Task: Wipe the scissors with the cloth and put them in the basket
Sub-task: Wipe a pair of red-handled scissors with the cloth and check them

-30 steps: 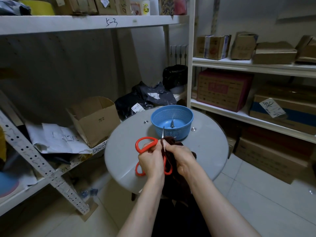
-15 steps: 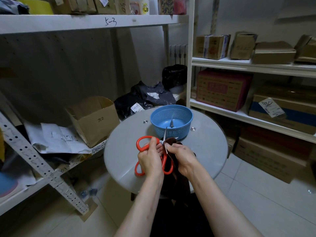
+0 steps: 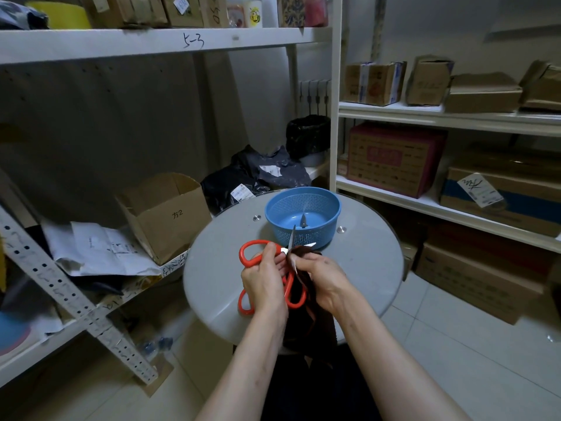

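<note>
Over the near half of the round grey worktop [image 3: 218, 268], both hands are busy with the scissors [image 3: 243, 255], which are held up off the surface with their orange loops towards the person and the blades pointing away at the blue basket [image 3: 329, 226]. The left hand [image 3: 264, 281] grips the scissors at the handles just behind the pivot, fingers curled round them. The right hand [image 3: 324, 278] pinches the dark brown cloth [image 3: 309, 326] against the blades, and the rest of the cloth hangs down past the worktop's edge towards the lap. Two bright blade tips stick out above the cloth, one pointing up and one pointing off to the right, so the blades stand apart.

Judging by this, the task is in its first part: the wiping is under way and the blades are being worked on, with no sign yet of a move to the basket. The basket sits at the far side of the worktop, just beyond the blade tips. A small dark pointed thing shows at its bottom, and I cannot tell what it is. What is left is to finish the wipe and then lay the scissors in the basket.

Against a second ago, the blades have opened: then only one tip showed, pointing up, and half a second ago the second tip was only starting to part from it. Hands, cloth and basket are otherwise about where they were
</note>
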